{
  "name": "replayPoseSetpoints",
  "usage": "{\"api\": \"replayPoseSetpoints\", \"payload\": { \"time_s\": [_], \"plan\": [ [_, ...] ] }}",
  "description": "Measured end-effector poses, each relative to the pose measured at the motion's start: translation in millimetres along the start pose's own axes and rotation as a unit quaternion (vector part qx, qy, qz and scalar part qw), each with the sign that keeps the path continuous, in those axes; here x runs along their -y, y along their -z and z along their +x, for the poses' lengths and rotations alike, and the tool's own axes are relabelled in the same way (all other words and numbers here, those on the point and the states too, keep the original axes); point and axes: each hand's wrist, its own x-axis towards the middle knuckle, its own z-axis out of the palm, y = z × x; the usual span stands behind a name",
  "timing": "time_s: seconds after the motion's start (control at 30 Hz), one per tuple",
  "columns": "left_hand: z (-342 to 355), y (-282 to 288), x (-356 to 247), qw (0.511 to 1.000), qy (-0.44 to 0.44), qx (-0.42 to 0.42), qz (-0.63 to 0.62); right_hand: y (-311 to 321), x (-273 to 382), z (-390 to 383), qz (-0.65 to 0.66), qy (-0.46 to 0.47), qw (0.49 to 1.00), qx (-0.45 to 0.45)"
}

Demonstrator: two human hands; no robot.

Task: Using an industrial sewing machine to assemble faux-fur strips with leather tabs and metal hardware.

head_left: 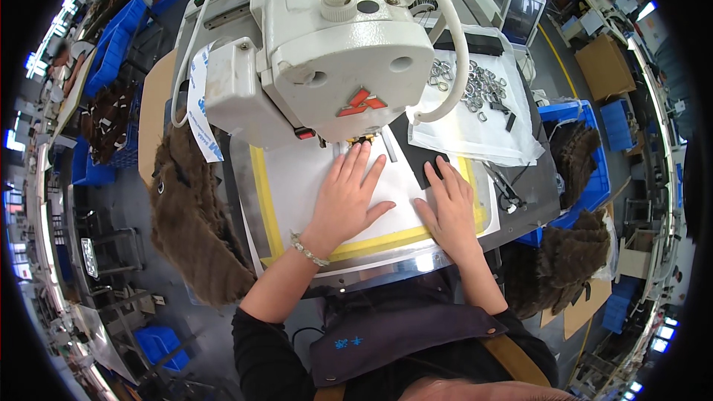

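Observation:
A large white sewing machine [349, 67] stands over the work surface in front of me. My left hand [345, 193] lies flat with its fingers spread, the fingertips right by the needle area under the machine head. What lies under those fingertips is hidden. On the right, my right hand [451, 212] rests on the surface, fingers stretched out, beside a black panel [425, 167]. A thin dark strip [390, 147] lies close to the left fingertips. White sheeting edged with yellow tape [364, 246] covers the bed beneath both hands.
Metal D-rings [483, 87] lie on a white plastic sheet [512, 141] at the right. Scissors [508, 191] sit near the right table edge. Brown furry pieces [194, 223] hang at the left; more fur [568, 260] is piled at the right by a blue bin [598, 171].

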Motion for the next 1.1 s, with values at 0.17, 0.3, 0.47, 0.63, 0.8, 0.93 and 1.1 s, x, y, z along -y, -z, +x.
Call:
{"api": "replayPoseSetpoints", "payload": {
  "time_s": [0.17, 0.3, 0.47, 0.63, 0.8, 0.93, 1.1],
  "plan": [
    [0.8, -1.6, -0.9, 1.000, -0.005, -0.005, 0.000, -1.0, -1.9, -2.0, 0.022, -0.007, 1.000, -0.012],
    [0.7, -2.1, 0.0, 1.000, -0.007, -0.008, 0.001, 2.9, -3.4, -4.1, 0.040, -0.002, 0.999, -0.029],
    [0.6, -1.2, -0.4, 1.000, -0.005, -0.005, -0.004, 3.3, -5.8, -6.8, 0.059, 0.000, 0.997, -0.058],
    [-0.5, 0.8, -2.7, 1.000, -0.023, -0.011, 0.000, 3.1, -4.9, -7.6, 0.072, 0.004, 0.994, -0.087],
    [-3.5, 1.4, -4.6, 0.996, -0.093, -0.018, 0.002, 30.8, -28.2, -14.5, 0.025, 0.071, 0.964, -0.257],
    [-1.0, 6.0, -7.9, 0.985, -0.164, -0.050, -0.023, 104.6, -105.8, -30.3, -0.106, 0.097, 0.876, -0.461],
    [-0.5, 13.2, -9.8, 0.975, -0.205, -0.082, -0.005, 224.0, -166.1, -36.1, -0.029, 0.015, 0.717, -0.696]
  ]
}}
